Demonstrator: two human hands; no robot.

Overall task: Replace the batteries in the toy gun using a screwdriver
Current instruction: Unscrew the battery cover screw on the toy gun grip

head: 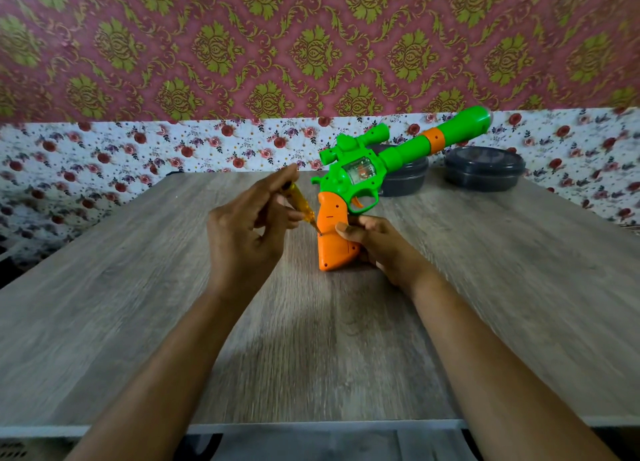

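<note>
A toy gun (388, 156) with a green body, green scope and orange grip stands on its grip base on the wooden table (138, 287), barrel slanting up to the right. My right hand (377, 242) grips the orange grip from the right side, thumb on its face. My left hand (249, 225) pinches a yellow-handled screwdriver (301, 202). Its tip touches a small screw hole on the left edge of the grip.
Two dark round lidded containers (485, 168) sit at the back right of the table, one partly hidden behind the gun. A floral-papered wall rises right behind the table. The table's near edge runs along the bottom of the view.
</note>
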